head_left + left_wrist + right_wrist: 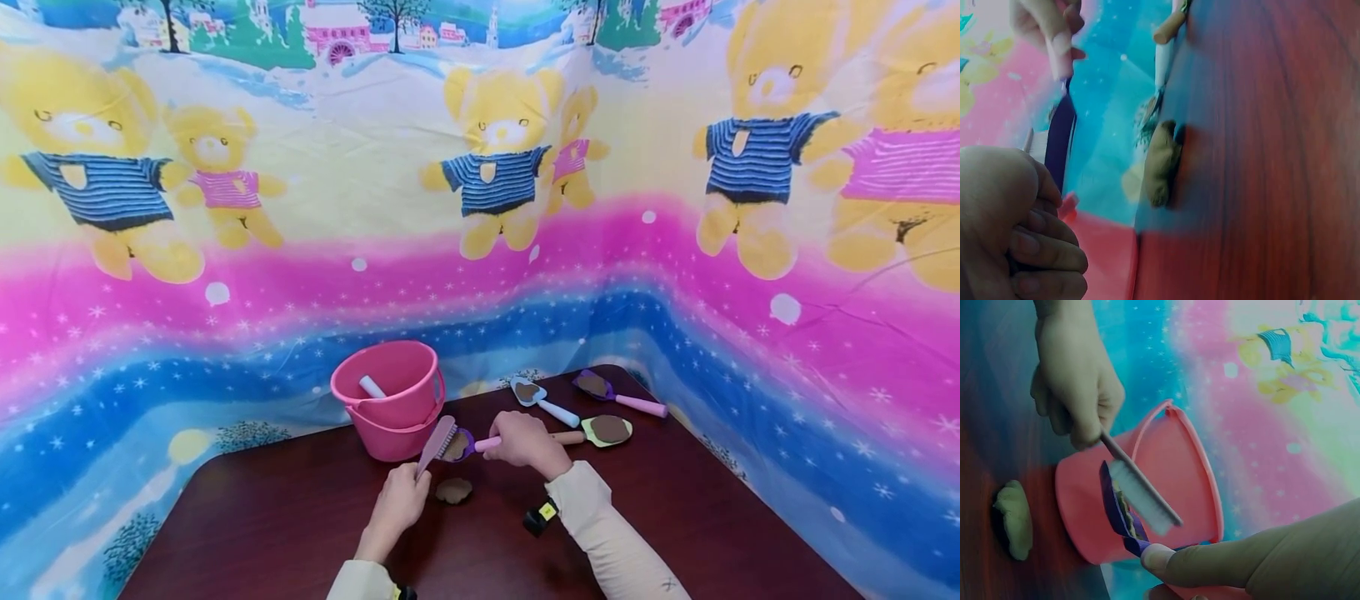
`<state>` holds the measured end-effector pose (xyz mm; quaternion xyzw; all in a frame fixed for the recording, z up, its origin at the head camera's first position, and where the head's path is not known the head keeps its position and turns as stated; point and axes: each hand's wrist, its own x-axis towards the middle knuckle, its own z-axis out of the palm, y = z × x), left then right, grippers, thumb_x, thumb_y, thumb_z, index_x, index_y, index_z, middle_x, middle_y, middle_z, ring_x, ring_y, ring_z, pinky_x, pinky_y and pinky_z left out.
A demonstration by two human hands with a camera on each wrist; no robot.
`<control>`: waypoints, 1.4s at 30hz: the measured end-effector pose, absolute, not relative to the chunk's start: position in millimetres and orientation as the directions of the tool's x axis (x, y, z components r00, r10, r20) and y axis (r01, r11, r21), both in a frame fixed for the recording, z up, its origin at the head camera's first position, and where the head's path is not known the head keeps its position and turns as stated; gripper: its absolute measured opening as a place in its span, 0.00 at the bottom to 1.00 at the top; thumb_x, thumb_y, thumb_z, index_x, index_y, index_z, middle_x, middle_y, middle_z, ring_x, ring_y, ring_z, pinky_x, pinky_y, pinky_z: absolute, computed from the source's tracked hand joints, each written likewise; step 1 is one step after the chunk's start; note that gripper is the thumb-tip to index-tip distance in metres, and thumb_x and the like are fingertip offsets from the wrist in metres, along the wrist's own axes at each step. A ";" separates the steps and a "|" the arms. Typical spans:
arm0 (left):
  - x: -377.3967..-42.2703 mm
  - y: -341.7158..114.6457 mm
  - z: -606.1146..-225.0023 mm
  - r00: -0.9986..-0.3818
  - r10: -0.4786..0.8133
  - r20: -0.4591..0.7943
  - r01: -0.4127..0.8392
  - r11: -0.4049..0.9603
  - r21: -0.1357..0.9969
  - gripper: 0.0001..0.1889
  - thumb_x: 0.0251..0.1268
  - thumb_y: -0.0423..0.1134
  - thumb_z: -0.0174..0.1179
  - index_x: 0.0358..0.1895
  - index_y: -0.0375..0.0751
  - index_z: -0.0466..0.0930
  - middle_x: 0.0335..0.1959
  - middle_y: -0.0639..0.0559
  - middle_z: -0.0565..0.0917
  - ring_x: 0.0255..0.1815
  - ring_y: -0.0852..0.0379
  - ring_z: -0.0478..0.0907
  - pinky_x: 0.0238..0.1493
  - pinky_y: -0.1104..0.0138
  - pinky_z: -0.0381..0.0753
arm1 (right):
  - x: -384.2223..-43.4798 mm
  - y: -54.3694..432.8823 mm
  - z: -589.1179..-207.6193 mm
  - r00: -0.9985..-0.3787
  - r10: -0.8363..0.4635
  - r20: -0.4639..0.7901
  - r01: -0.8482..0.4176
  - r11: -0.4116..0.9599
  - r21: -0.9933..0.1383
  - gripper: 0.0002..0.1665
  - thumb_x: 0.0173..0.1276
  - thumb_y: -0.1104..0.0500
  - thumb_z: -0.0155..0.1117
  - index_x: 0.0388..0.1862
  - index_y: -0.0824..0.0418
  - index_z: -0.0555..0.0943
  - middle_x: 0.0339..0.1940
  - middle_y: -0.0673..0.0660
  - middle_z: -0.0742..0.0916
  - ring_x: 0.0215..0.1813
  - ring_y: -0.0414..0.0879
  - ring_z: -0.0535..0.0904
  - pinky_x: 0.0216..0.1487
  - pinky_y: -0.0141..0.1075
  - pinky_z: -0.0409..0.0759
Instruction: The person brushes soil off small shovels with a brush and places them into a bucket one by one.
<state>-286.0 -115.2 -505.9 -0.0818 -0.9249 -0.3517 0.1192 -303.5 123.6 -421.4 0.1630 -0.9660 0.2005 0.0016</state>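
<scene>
My left hand (401, 502) grips the handle of a pinkish brush (432, 447) with pale bristles. My right hand (521, 438) holds a toy shovel (487, 444) by its pink handle; brown clay-like material (456, 447) lies in its purple scoop. In the right wrist view the bristles (1142, 499) sit against or just over the scoop (1110, 499); contact is hard to tell. A pink bucket (386, 437) stands right behind both tools, with a white handle (371, 387) poking up inside. On the table below the scoop rests a flat brown lump (454, 491).
To the right lie a white-and-blue shovel (558, 413), a green shovel with a tan handle (609, 430) and a purple shovel with a pink handle (641, 406), each bearing brown material. A bear-print cloth (360, 208) hangs behind the dark wooden table (285, 517).
</scene>
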 end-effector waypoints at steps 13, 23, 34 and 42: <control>-288.0 -122.5 -499.2 -0.957 0.046 0.286 0.233 0.710 0.665 0.16 0.67 0.33 0.52 0.18 0.45 0.65 0.13 0.58 0.62 0.14 0.61 0.60 0.16 0.68 0.59 | -303.8 125.6 -421.0 -0.947 -0.314 0.063 -0.313 0.868 -0.386 0.13 0.62 0.47 0.76 0.22 0.49 0.85 0.18 0.47 0.80 0.25 0.44 0.73 0.29 0.40 0.71; -280.0 -104.8 -490.9 -0.959 0.128 0.253 0.274 0.648 0.710 0.15 0.69 0.34 0.51 0.21 0.43 0.69 0.13 0.58 0.65 0.14 0.62 0.61 0.15 0.70 0.59 | -303.2 124.4 -422.3 -0.951 -0.305 0.046 -0.298 0.867 -0.399 0.12 0.63 0.49 0.75 0.24 0.51 0.86 0.19 0.48 0.81 0.25 0.45 0.73 0.30 0.42 0.71; -276.0 -87.0 -500.6 -0.943 0.171 0.287 0.325 0.669 0.669 0.15 0.65 0.34 0.54 0.18 0.46 0.68 0.13 0.61 0.63 0.14 0.64 0.59 0.15 0.70 0.58 | -300.8 122.9 -418.8 -0.950 -0.306 0.054 -0.304 0.881 -0.363 0.14 0.61 0.46 0.76 0.22 0.51 0.86 0.17 0.47 0.80 0.24 0.43 0.72 0.31 0.40 0.71; -276.9 -85.1 -501.9 -0.933 0.201 0.298 0.353 0.668 0.655 0.15 0.64 0.34 0.54 0.18 0.46 0.69 0.13 0.61 0.64 0.15 0.64 0.59 0.16 0.70 0.58 | -303.3 124.7 -420.7 -0.946 -0.316 0.071 -0.321 0.881 -0.349 0.13 0.61 0.47 0.77 0.21 0.48 0.84 0.17 0.47 0.80 0.26 0.43 0.73 0.32 0.41 0.72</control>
